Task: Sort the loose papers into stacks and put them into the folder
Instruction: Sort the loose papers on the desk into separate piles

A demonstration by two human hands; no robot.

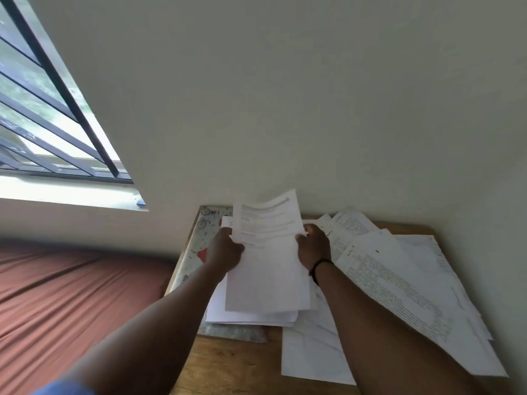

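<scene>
- Held at centre frame: a sheaf of papers (266, 258), gripped on its left edge by the left hand (225, 252) and on its right edge by the right hand (313, 248), fingers of both curled around the sheets with thumbs on top.
- Raised a little above a squared-up stack (251, 316) lying low centre on the patterned folder (199, 238) (or what looks like the folder, only its left strip and a lower corner showing).
- Spread to the right across the wooden desk (233, 363): loose printed sheets (399, 280), overlapping and fanned, not yet sorted.
- Likely light and limp, top corner of the held sheaf already curling toward the wall; probably slippery sheet on sheet, so apt to skew if pinched at one corner only.
- Best taken at both long edges near the middle, as now, or tapped on a short edge to square up before laying down.
- Hard to tell how many sheets are in the sheaf, or whether its lower edge touches the stack beneath.
- Print too blurred to read, so no telling what sorts one pile from another.
- Fingertips (228, 232) mostly hidden behind the paper; dark band on the right wrist.
- Folder's opening side covered by paper, so which way it opens cannot be told.
- At left, a bed (71, 295) with a reddish-brown sheet; at upper left, a barred window (42, 109).
</scene>
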